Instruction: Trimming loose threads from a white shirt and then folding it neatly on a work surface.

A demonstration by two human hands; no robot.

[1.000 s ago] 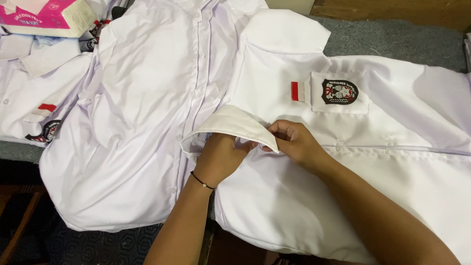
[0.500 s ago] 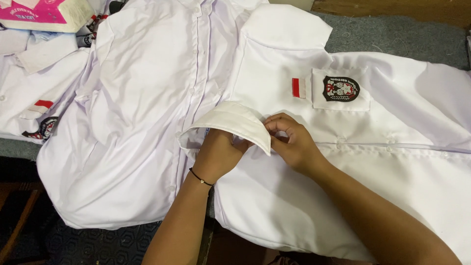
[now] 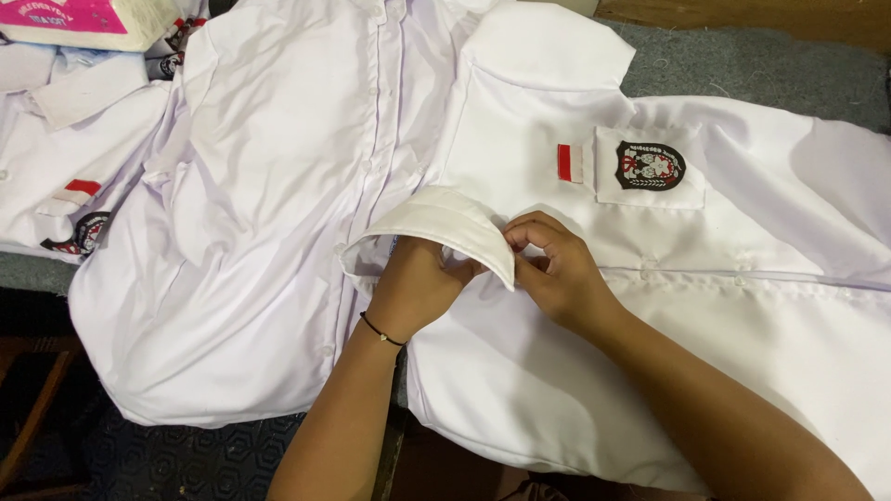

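Observation:
A white uniform shirt (image 3: 705, 306) with a red-and-white patch and a dark crest badge on its chest pocket lies spread in front of me. Its collar (image 3: 436, 221) is folded up and over. My left hand (image 3: 419, 289), with a thin black band at the wrist, is tucked under the collar and grips it from below. My right hand (image 3: 552, 267) pinches the collar's pointed corner between thumb and fingers.
A second white shirt (image 3: 251, 232) lies buttoned and spread to the left. More white shirts with badges (image 3: 65, 167) are piled at the far left under a pink box (image 3: 83, 19). Grey cloth (image 3: 742, 70) covers the table behind; dark patterned floor (image 3: 195, 459) shows below.
Both hands keep hold of the collar. The view has shifted slightly, and my right fingers have worked closer to the collar's point.

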